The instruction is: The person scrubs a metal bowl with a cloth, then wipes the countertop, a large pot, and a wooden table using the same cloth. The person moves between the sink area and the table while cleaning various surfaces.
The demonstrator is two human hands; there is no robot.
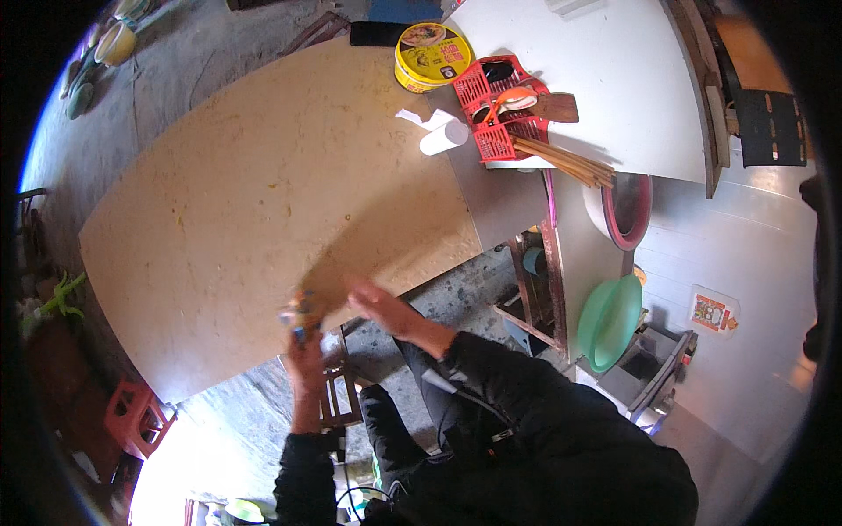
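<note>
My left hand (306,361) is over the near edge of the light brown tabletop (217,217). It grips a small multicoloured object (301,312) with blue and orange patches, too blurred to name. To its right, my right hand (388,314) hovers by the same edge, apart from the object. That hand is blurred, and nothing shows clearly in its fingers. Both arms wear black sleeves. A dark shadow stretches over the tabletop beyond the hands.
A yellow instant-noodle tub (431,58), a white paper roll (445,136) and a red plastic basket (495,143) of utensils stand at the far right. Wooden chopsticks (566,161) jut from the basket. A green basin (608,322) is at right, a red plastic stool (131,417) at lower left.
</note>
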